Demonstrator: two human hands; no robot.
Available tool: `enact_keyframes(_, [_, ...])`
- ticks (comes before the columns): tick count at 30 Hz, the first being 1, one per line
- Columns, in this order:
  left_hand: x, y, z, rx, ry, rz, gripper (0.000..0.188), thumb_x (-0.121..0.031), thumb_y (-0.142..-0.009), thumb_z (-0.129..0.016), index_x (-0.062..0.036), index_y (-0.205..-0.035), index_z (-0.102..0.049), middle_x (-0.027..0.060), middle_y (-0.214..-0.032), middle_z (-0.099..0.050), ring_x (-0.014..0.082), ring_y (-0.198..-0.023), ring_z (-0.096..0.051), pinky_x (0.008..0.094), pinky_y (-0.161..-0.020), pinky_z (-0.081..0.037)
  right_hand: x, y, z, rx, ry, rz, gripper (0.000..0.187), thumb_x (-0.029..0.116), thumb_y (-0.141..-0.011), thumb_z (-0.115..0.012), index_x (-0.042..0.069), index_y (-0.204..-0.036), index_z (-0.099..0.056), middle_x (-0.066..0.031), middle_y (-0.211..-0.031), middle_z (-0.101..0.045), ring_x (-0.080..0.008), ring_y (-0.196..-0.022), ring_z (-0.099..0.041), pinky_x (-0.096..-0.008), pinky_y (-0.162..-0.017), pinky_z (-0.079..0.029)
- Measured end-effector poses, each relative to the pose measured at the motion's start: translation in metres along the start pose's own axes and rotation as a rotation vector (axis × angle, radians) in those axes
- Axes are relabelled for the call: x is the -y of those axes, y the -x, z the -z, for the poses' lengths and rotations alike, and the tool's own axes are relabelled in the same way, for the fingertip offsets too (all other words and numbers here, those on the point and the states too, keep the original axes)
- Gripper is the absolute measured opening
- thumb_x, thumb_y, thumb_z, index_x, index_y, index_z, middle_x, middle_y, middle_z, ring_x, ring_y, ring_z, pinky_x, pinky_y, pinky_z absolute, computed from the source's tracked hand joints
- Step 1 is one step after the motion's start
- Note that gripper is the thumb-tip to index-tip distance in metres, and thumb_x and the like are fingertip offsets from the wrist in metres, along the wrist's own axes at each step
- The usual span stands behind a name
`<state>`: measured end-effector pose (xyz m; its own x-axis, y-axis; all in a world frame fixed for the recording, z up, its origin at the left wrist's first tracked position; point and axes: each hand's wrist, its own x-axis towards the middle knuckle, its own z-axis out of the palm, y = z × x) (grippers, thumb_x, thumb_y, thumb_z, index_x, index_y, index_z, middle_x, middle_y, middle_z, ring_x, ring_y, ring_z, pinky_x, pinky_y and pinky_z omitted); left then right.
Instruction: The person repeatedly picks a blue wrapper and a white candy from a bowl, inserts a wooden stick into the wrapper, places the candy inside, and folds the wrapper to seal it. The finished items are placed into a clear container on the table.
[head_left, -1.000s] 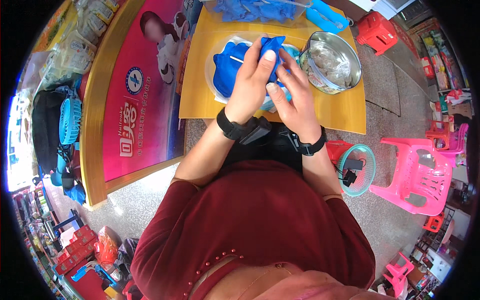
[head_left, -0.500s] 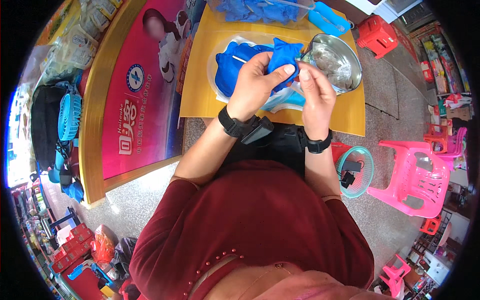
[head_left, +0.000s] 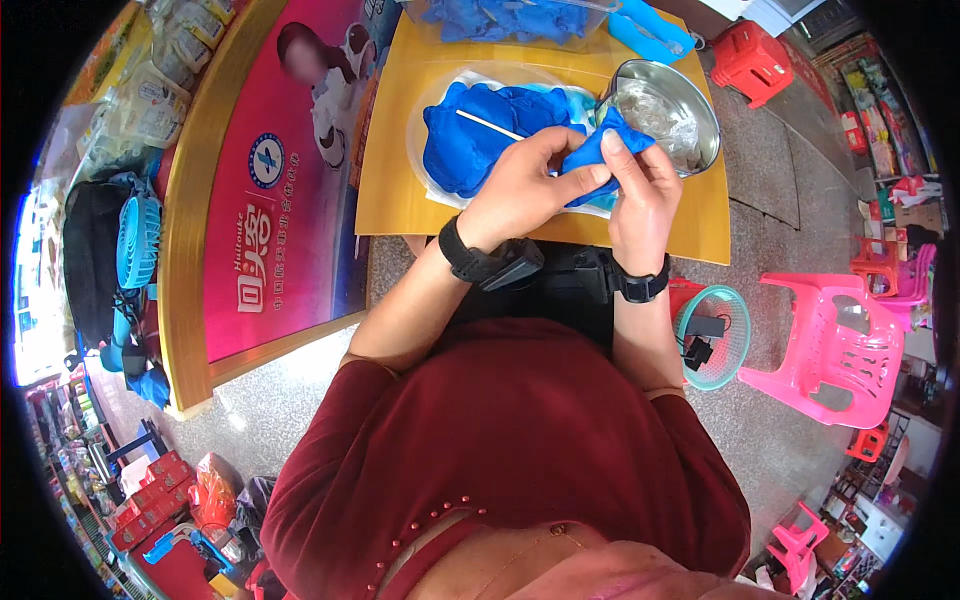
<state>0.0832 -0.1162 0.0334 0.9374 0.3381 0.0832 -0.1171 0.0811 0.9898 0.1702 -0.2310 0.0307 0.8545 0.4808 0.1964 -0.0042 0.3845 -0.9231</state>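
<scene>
Both hands pinch a small blue fabric piece (head_left: pixel 628 133) with pointed corners, held over the near side of a yellow table. My left hand (head_left: pixel 530 185) closes thumb against fingers on its left part. On its right part, my right hand (head_left: pixel 643 195) grips with thumb and fingertips. Left of my hands, more blue fabric pieces (head_left: pixel 465 150) lie heaped on a pale round tray (head_left: pixel 416 150). Across that heap lies a thin white stick (head_left: pixel 488 124). Just beyond my right hand stands a round metal tin (head_left: pixel 712 135) with clear, crumpled plastic-like material inside.
On the yellow table (head_left: pixel 385 190), a clear bin (head_left: pixel 520 42) of blue pieces stands at the far edge, beside a bright blue pouch-like item (head_left: pixel 650 32). A pink-red panel (head_left: pixel 300 230) rises at left. To the right are a teal basket (head_left: pixel 722 340), pink chair (head_left: pixel 830 345) and red stool (head_left: pixel 750 62).
Both hands have shifted a little right and nearer with the blue fabric piece, which is turned differently. More of the white stick and the heap now shows.
</scene>
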Motion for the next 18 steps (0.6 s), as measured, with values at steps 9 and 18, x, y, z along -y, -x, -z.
enact_keyframes(9, [-0.015, 0.0, 0.018, 0.163, 0.579, 0.21, 0.041, -0.03, -0.103, -0.045, -0.0024, -0.133, -0.05, 0.0031, -0.068, -0.051, 0.0082, -0.05, -0.044, 0.0207, -0.04, -0.025, 0.006, -0.006, 0.006, 0.275, 0.273, 0.282, 0.041, 0.001, -0.087, -0.062, 0.004, -0.128, -0.055, -0.0051, -0.131, -0.048, -0.0136, -0.108, -0.052, -0.025, -0.083, -0.046])
enact_keyframes(18, [-0.021, 0.0, 0.026, 0.157, 0.563, 0.19, 0.053, -0.048, -0.102, -0.04, -0.0054, -0.13, -0.054, 0.0029, -0.072, -0.058, 0.0073, -0.058, -0.051, 0.019, -0.049, -0.034, -0.004, -0.006, 0.021, 0.332, 0.183, 0.138, 0.033, -0.001, -0.082, -0.074, 0.002, -0.109, -0.057, -0.0051, -0.107, -0.059, -0.0135, -0.101, -0.059, -0.0295, -0.089, -0.049])
